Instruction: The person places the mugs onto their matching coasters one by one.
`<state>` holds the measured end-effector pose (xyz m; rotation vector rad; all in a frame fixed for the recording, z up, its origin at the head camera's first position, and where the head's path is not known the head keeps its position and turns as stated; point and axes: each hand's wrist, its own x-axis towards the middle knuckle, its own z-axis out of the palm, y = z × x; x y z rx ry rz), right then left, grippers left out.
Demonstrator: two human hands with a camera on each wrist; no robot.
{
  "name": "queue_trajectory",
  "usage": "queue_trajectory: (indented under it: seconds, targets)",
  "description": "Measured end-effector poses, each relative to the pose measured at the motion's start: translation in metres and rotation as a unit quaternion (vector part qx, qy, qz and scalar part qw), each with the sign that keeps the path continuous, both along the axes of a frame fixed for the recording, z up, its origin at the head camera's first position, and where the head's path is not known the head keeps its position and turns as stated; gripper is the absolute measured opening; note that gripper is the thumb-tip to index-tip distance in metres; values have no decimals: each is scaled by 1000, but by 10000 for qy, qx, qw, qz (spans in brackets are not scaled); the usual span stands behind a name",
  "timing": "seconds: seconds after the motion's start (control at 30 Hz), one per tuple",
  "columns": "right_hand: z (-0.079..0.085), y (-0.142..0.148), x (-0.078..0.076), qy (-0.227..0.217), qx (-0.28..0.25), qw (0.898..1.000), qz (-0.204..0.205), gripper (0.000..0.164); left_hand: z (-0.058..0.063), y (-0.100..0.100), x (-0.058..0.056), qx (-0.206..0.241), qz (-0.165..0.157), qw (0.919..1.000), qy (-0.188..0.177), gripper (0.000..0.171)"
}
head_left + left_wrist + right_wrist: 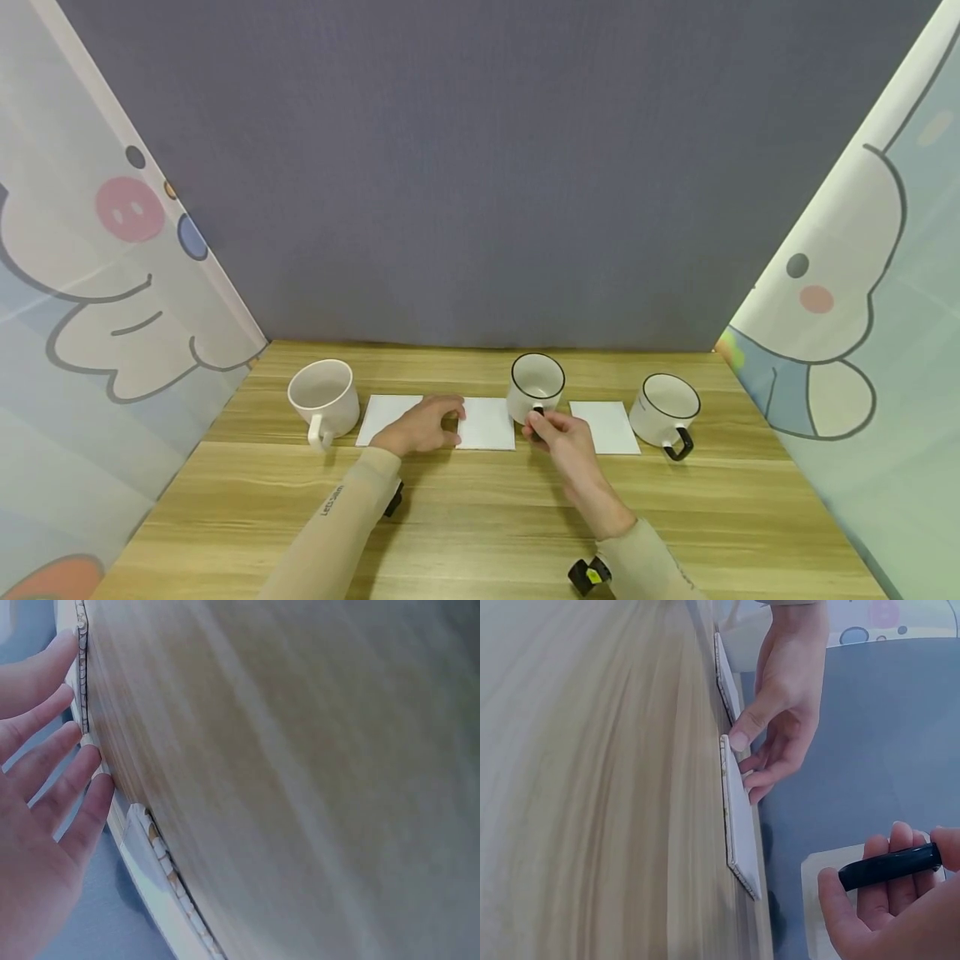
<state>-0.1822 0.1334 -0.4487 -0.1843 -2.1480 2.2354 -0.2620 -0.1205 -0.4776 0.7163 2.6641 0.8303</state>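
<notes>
Head view: right hand (566,446) pinches the black-rimmed mug (524,402) by its handle (538,410); left hand (426,423), fingers loosely parted, at a white tile's (487,425) edge.

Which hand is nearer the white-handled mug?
Left. The left hand is right of the white-handled mug; the right hand is farther right, holding another mug by its black handle.

Room opens above one white tile (487,425), flanked by the left hand (423,425) and the held mug (531,390).
</notes>
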Motion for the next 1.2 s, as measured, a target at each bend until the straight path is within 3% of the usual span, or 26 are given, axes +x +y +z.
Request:
queue_trajectory:
  seconds: [0.53, 1.2]
  targets:
    - [7, -8, 2, -114, 148, 9998, 47, 25, -2, 3, 1, -14, 64, 10000, -26, 27]
    - [10, -20, -4, -80, -50, 9999, 105, 28, -1, 1, -2, -87, 91, 9999, -29, 28]
